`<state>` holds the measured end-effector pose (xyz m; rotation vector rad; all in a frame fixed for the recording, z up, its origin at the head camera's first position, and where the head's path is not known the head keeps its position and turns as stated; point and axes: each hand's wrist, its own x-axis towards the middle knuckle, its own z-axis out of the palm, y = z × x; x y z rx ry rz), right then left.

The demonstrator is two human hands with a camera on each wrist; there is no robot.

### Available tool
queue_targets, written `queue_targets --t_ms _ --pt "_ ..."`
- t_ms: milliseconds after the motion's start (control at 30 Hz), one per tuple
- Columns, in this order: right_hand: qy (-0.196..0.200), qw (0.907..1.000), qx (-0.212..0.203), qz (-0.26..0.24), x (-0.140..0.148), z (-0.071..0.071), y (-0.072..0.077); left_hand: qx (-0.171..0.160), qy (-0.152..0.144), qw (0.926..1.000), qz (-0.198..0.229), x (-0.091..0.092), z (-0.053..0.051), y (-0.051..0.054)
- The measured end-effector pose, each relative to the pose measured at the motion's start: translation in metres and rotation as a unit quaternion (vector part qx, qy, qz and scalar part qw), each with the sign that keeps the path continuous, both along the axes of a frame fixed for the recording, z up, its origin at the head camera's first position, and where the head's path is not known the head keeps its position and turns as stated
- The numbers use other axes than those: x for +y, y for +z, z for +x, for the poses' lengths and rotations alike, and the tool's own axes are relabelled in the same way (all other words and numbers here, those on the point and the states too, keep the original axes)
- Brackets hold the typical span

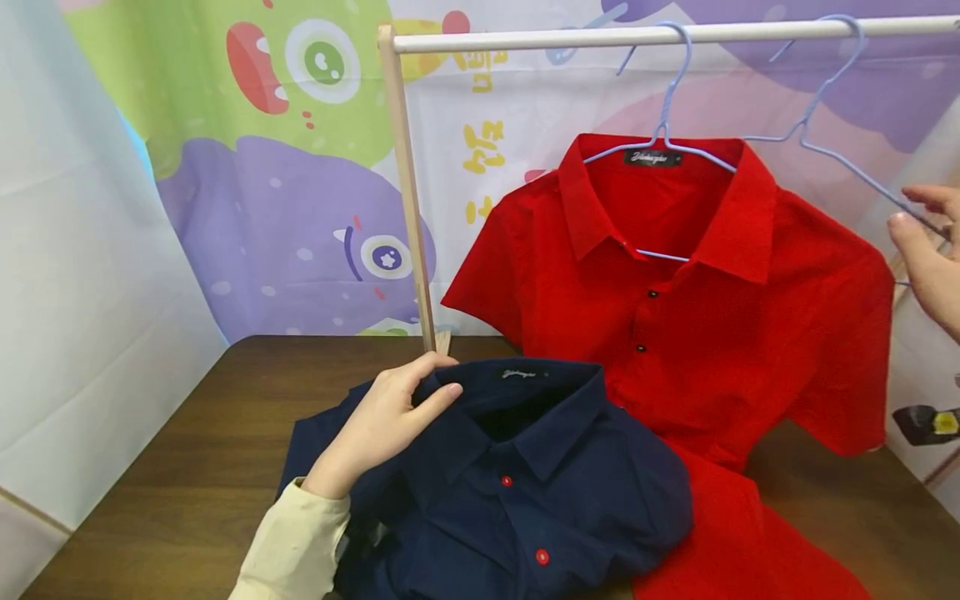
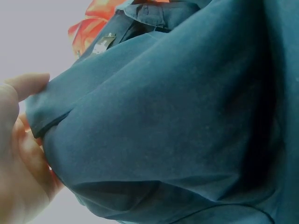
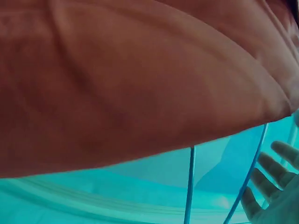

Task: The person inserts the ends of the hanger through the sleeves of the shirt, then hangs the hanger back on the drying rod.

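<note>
My left hand [image 1: 386, 417] holds a navy short shirt [image 1: 600, 492] by its collar, thumb on the outside. In the left wrist view, the thumb and fingers [image 2: 32, 154] pinch the collar's edge. The navy shirt has red buttons and lies bunched above the table. At the right edge of the head view, my right hand [image 1: 933, 258] is around the end of a light blue hanger [image 1: 840, 154], thumb and forefinger apart on either side of it. The right wrist view shows its fingers [image 3: 268, 182] spread beside the hanger wire [image 3: 243, 186].
A red short-sleeved shirt [image 1: 697, 358] hangs on another blue hanger [image 1: 663, 125] from a white rail [image 1: 525, 40], its lower part on the brown table [image 1: 180, 467]. A wooden post [image 1: 408, 192] holds the rail's left end. A cartoon-printed curtain [image 1: 300, 208] hangs behind.
</note>
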<state>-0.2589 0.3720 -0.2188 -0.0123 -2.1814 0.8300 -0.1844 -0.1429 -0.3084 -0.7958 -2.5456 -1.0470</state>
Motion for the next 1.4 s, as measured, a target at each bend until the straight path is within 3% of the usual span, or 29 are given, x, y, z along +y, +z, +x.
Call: queue_targets --t_ms 33,133,200,267,367,433,733,933,1100,1400 --pt "0.000 0.9999 -0.015 -0.006 0.004 -0.003 -0.003 0.000 0.000 1.0000 0.000 0.000 0.000 0.000" --pt "0.004 0.9996 -0.001 -0.029 0.023 -0.023 -0.016 -0.002 0.000 1.0000 -0.001 0.000 0.000 0.000" --pt "0.010 0.9998 0.012 -0.015 0.061 -0.055 -0.036 -0.001 0.001 1.0000 -0.002 0.000 0.000 0.000" --pt "0.007 0.9994 0.021 -0.027 0.061 -0.057 -0.036 -0.001 0.001 1.0000 -0.003 0.000 0.000 0.000" --pt "-0.001 0.9994 0.026 -0.021 0.052 -0.050 -0.030 -0.002 0.001 1.0000 -0.004 -0.001 0.000 0.000" --pt "-0.009 0.9995 0.024 -0.020 0.015 -0.021 -0.009 -0.002 -0.001 1.0000 -0.004 -0.001 0.000 0.000" --pt "0.013 0.9981 -0.016 0.057 -0.019 -0.004 0.023 -0.003 -0.004 0.9999 -0.012 0.001 0.000 -0.003" --pt "-0.016 0.9842 -0.072 0.161 -0.036 -0.010 0.051 -0.005 -0.004 0.9999 -0.015 0.002 -0.002 -0.003" --pt "-0.013 0.9724 -0.100 0.210 -0.045 -0.020 0.072 -0.004 -0.005 0.9999 -0.013 0.004 -0.002 -0.003" --pt "0.032 0.9750 -0.097 0.198 -0.058 -0.028 0.083 -0.006 -0.008 0.9999 -0.012 0.004 -0.002 -0.005"
